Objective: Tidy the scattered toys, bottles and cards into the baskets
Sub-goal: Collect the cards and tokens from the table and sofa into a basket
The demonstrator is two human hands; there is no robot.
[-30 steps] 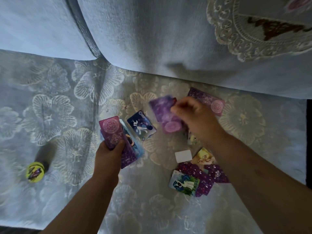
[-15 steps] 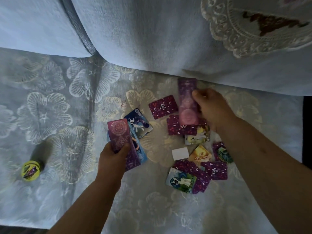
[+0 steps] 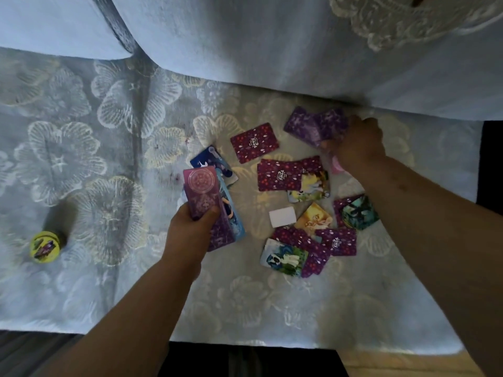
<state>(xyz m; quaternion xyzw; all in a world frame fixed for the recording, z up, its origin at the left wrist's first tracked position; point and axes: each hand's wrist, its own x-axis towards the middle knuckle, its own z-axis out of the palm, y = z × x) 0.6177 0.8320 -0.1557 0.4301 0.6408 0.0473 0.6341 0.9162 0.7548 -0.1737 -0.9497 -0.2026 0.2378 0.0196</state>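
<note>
I watched the left hand (image 3: 190, 232) clasp a glossy rectangular stack (image 3: 201, 186); the right hand (image 3: 356, 145) pinched blurred purple cards (image 3: 307, 126) near the far edge of the embossed cover (image 3: 109, 159).

I see open floral cover (image 3: 109, 295) left of centre and along the near edge. Only a yellow round toy (image 3: 45, 246) sits far left. Loose cards (image 3: 280, 175) crowd the right. Cushions (image 3: 245, 36) wall off the far side.

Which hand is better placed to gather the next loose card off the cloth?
Right, probably. The right hand pinches purple cards right beside the loose cards; the left hand is full, its grip round a stack.
</note>
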